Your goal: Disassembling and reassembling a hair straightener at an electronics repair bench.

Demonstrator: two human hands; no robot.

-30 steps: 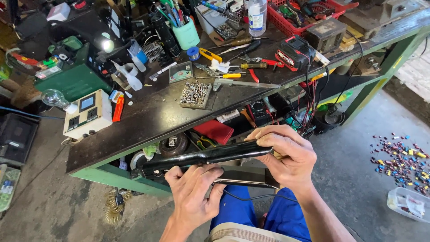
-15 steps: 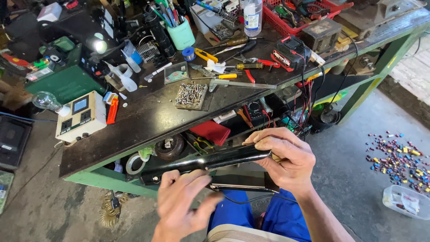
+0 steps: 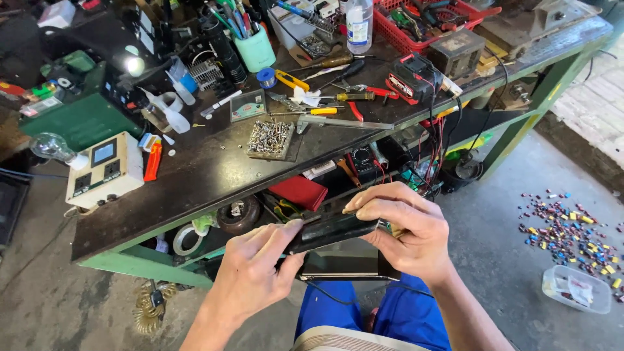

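Both of our hands clasp a long, flat black device held over our lap, just in front of the bench's edge: our left hand pinches its near end between thumb and fingers, and our right hand wraps the far end, fingers curled over the top edge. A second dark, flat panel lies just under the device, across our blue-clad knees, with a thin black cable running out from below it.

Largest before us is the green metal workbench, its dark top crowded with tools. On its left part sits a green box, and near that a white meter box with a small screen and sockets, an orange marker-like tool just beside it, and a clear light bulb at the far left. At the back right stands a red basket full of tools, with a clear plastic bottle beside it. A mint-green cup holds pens and drivers. Mid-bench lies a small tray of silvery screws, and near it yellow-handled screwdrivers and a blue spool.

On the lower shelf we see a red flat case and a roll of tape. On the concrete floor to our right sits a clear plastic tub, with small coloured parts scattered just beyond it.
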